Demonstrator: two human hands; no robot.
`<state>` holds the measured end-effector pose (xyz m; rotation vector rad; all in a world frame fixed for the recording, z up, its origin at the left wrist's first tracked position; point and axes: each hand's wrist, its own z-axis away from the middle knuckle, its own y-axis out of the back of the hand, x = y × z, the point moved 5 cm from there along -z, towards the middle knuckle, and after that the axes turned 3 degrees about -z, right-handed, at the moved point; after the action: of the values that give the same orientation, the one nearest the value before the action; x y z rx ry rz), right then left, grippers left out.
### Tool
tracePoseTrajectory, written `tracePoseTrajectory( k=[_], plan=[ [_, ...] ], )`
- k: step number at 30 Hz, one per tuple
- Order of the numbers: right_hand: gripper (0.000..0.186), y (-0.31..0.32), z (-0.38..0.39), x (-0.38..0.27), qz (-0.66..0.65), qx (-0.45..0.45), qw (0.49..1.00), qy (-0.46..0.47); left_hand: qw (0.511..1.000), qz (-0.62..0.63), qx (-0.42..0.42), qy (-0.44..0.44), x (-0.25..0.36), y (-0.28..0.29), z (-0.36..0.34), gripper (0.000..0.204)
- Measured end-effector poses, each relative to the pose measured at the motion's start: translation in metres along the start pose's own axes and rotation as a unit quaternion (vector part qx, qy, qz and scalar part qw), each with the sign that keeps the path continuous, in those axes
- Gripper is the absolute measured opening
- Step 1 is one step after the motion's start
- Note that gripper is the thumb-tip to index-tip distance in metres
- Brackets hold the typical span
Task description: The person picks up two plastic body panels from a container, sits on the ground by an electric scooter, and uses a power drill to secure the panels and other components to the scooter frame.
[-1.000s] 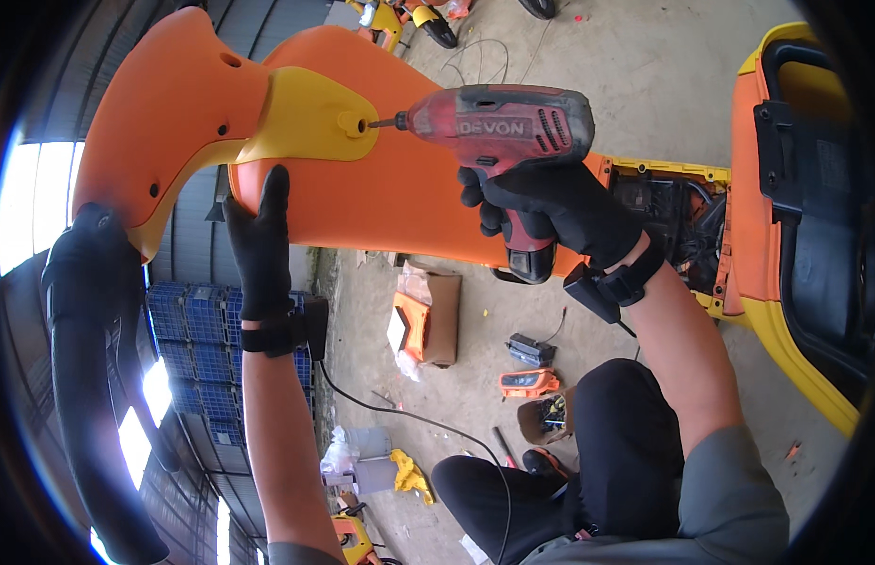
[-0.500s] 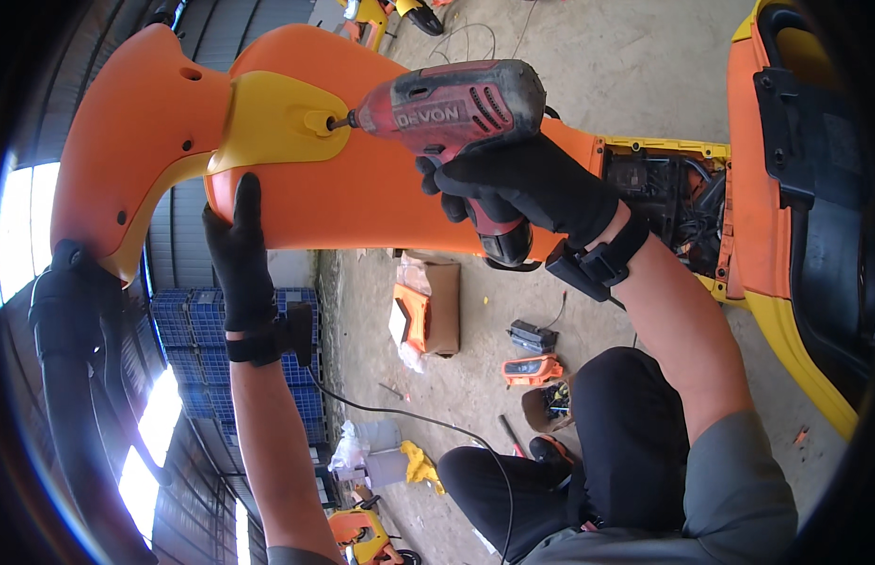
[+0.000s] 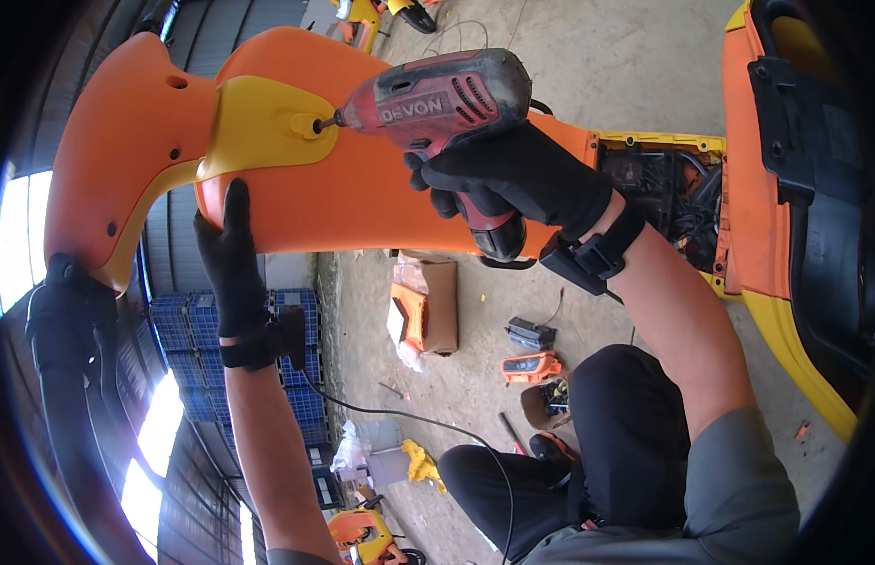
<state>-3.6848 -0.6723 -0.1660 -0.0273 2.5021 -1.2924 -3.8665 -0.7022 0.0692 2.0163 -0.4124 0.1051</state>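
The red power driver, upper centre of the frame, is grasped by its handle in the right hand, seemingly to keep its bit square to the yellow cover. The left hand cups the orange panel, probably bracing it; how tightly cannot be told. Since a second ago, everything held has shifted leftward and less bit shows.

A metal-panelled workshop with a bare concrete floor and bright openings at the left.
Grey ribbed panels line the left side, bending with the lens; white window openings glare between them, so washed out that nothing beyond shows, and a bluish haze spreads along the rim. Stacked blue gridded crates stand by the panels. The pale grey floor is unevenly toned and speckled with small scraps.
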Motion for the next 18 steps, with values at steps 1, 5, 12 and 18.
tracePoseTrajectory(
  k=[1, 5, 12, 18],
  plan=[
    [0.026, -0.0002, -0.0004, -0.0007, -0.003, -0.001, 1.0, -0.001, 1.0, 0.0, 0.0, 0.0, 0.0003, -0.0002, 0.0, 0.057],
    [0.027, 0.0003, -0.0007, -0.0024, -0.014, 0.003, 1.0, -0.002, 1.0, -0.006, -0.008, 0.004, 0.0022, -0.0023, -0.0001, 0.06],
    [0.026, -0.0012, -0.002, -0.0064, 0.02, 0.005, 1.0, -0.003, 1.0, -0.006, -0.007, 0.018, 0.0009, -0.0016, 0.001, 0.061],
    [0.023, 0.0021, -0.0039, -0.0087, 0.097, 0.021, 0.995, -0.007, 1.0, 0.012, -0.01, 0.017, 0.0046, -0.0033, 0.0002, 0.061]
  ],
)
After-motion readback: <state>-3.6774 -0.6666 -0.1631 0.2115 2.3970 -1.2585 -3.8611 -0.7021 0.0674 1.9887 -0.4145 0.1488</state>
